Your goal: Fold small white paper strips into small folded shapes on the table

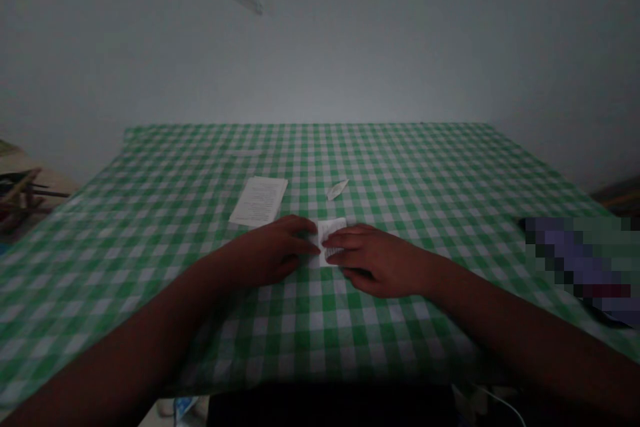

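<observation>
Surface: green-and-white checked tablecloth across the middle of the frame, with a plain pale wall behind it in dim light.
Left hand: my left hand lies palm down at centre frame, fingers close together, tips on the left edge of the small paper.
Right hand: my right hand is also flat, with straight fingers laid over the paper's right and lower part.
Paper: it is flat on the cloth between my fingertips, partly covered, with faint print showing.
Step in hand: I judge that I am pressing a fold or crease flat, though I cannot see the crease itself.
Care called for: even pressure from both sides and edges kept lined up, so the paper does not slide on the cloth.
Nearby: a printed sheet lies just above and left of my left hand, and a little folded scrap lies above the paper, apart from it.
Right edge: a blurred patch that I cannot identify.
</observation>
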`<action>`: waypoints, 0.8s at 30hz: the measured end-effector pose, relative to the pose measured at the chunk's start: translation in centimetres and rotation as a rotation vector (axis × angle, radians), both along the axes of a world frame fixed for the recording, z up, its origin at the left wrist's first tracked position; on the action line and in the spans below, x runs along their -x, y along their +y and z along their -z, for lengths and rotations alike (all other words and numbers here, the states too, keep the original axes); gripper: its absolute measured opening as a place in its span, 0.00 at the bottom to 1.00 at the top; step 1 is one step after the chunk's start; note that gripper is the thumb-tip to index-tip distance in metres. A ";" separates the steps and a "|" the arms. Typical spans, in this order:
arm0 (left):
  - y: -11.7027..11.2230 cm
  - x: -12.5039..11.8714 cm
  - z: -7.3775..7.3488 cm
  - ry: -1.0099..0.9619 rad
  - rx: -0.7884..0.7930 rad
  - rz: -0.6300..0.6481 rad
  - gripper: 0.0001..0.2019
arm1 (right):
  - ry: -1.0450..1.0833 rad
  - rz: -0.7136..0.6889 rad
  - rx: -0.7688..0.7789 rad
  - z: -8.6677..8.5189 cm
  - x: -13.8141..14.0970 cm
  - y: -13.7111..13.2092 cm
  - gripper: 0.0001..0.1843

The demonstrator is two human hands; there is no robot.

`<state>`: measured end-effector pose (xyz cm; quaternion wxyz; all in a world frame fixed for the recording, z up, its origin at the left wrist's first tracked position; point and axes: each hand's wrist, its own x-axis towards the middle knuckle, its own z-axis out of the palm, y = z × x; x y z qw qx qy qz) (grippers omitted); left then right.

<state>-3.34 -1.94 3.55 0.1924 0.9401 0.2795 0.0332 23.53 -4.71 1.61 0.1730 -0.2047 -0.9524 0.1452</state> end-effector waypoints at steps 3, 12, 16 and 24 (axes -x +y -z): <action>-0.1 0.1 -0.2 0.006 0.012 0.005 0.20 | -0.034 0.011 -0.009 0.0 0.0 0.0 0.18; -0.3 0.4 -0.4 -0.013 -0.009 0.063 0.23 | -0.055 0.009 -0.028 0.0 -0.1 -0.1 0.19; -0.4 0.3 -0.4 -0.028 -0.002 0.055 0.23 | -0.039 0.002 -0.022 0.0 0.0 0.0 0.19; -0.3 0.4 -0.4 -0.001 0.002 0.055 0.23 | -0.065 -0.001 -0.052 0.0 0.0 -0.1 0.18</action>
